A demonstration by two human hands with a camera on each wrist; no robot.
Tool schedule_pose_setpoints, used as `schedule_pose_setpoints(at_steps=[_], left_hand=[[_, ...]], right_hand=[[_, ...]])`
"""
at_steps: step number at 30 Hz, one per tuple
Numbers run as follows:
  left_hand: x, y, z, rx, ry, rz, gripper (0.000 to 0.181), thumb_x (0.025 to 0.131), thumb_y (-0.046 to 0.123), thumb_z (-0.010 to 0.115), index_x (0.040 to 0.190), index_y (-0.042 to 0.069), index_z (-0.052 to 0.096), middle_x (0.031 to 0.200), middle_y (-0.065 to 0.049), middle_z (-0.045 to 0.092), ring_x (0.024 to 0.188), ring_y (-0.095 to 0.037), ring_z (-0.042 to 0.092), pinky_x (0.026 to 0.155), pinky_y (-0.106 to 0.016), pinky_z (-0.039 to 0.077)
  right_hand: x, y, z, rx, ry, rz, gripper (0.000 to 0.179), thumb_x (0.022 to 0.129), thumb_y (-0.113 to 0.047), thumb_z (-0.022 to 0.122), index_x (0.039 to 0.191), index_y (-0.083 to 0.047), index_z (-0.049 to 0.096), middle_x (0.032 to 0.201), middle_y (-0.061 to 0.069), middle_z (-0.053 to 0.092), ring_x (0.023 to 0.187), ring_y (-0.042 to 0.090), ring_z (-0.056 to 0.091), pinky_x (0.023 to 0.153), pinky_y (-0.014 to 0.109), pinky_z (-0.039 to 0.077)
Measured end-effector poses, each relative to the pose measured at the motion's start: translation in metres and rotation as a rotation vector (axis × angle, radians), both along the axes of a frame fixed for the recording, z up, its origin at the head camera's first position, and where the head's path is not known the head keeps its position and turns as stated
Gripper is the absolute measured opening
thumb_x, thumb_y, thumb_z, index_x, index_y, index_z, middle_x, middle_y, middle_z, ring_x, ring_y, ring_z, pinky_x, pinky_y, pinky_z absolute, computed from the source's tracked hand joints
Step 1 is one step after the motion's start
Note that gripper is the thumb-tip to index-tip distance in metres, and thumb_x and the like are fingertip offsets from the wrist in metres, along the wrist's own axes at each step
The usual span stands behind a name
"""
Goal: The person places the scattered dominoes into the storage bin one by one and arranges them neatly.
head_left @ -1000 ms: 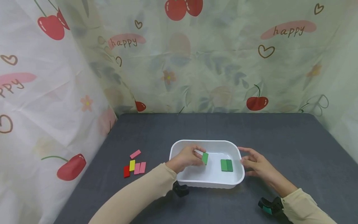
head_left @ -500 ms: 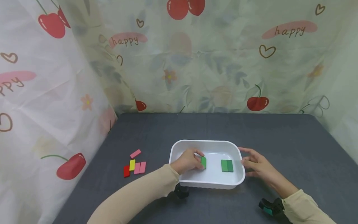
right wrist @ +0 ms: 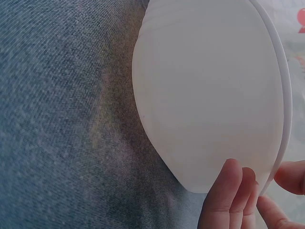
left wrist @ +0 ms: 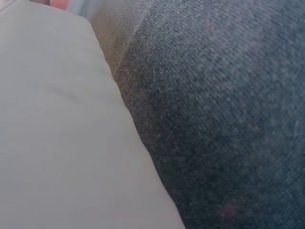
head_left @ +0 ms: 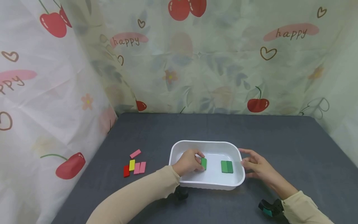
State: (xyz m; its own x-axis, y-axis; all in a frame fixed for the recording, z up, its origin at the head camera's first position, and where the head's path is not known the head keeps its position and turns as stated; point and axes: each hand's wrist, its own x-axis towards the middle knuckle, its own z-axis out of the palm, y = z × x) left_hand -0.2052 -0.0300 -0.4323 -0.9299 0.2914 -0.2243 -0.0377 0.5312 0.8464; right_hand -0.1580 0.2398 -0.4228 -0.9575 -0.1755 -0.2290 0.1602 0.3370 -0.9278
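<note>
In the head view a white plastic tray point(head_left: 208, 179) stands on the dark table. My left hand point(head_left: 190, 162) reaches into its left half and pinches a small green block point(head_left: 204, 163) between thumb and fingers, low near the tray floor. Two more green blocks point(head_left: 227, 166) lie side by side in the right half. The fingers of my right hand point(head_left: 258, 165) touch the tray's right end, fairly straight. Up close, the right wrist view shows the fingertips point(right wrist: 229, 174) against the tray's outer wall point(right wrist: 209, 95). The left wrist view shows only the tray wall point(left wrist: 71, 119) and cloth; the left hand's grip is hidden there.
Left of the tray lie a red block point(head_left: 126, 171), a yellow block point(head_left: 132, 165), two adjoining pink blocks point(head_left: 139, 168) and a separate pink block point(head_left: 135, 153). A printed curtain point(head_left: 181, 77) hangs behind the dark table point(head_left: 156, 130).
My left hand has lowered the green block toward the tray floor and moved slightly nearer me; it has barely moved in the last half second. The right hand stays at the tray's end.
</note>
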Motion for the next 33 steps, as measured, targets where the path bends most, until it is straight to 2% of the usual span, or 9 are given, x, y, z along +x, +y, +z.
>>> schedule_pose_setpoints(at_steps=[12,24,28,33], left_hand=[[0.0013,-0.0011,-0.0018,-0.082,0.043,-0.01,0.042,0.065,-0.007,0.082,0.102,0.004,0.067,0.071,-0.002,0.061,0.061,-0.012,0.056,0.054,-0.022,0.045],[-0.0005,0.0,-0.0028,-0.106,0.055,-0.035,0.042,0.065,-0.004,0.084,0.103,0.003,0.067,0.073,-0.002,0.061,0.061,-0.012,0.057,0.056,-0.022,0.047],[0.0002,-0.0003,-0.0017,-0.105,0.042,-0.031,0.043,0.066,-0.003,0.084,0.104,0.004,0.067,0.074,-0.002,0.061,0.062,-0.012,0.058,0.057,-0.022,0.047],[0.002,-0.004,0.0044,-0.056,-0.01,-0.012,0.044,0.068,-0.002,0.082,0.108,0.001,0.065,0.074,-0.004,0.063,0.063,-0.013,0.058,0.058,-0.023,0.046]], right_hand=[[-0.0005,-0.0027,-0.0009,0.006,-0.016,-0.017,0.067,0.094,-0.024,0.063,0.149,-0.007,0.029,0.111,0.018,0.062,0.102,0.022,0.061,0.079,0.045,0.056],[-0.0004,-0.0011,0.0003,0.003,-0.011,-0.007,0.066,0.095,-0.023,0.061,0.149,-0.006,0.028,0.113,0.019,0.061,0.103,0.024,0.062,0.081,0.047,0.055],[-0.0002,-0.0013,0.0002,0.002,-0.013,-0.007,0.067,0.094,-0.023,0.062,0.149,-0.006,0.028,0.113,0.019,0.061,0.102,0.023,0.062,0.081,0.047,0.055],[0.0006,-0.0004,0.0001,0.002,0.001,0.0,0.066,0.094,-0.023,0.062,0.149,-0.006,0.029,0.112,0.018,0.062,0.101,0.021,0.061,0.08,0.046,0.055]])
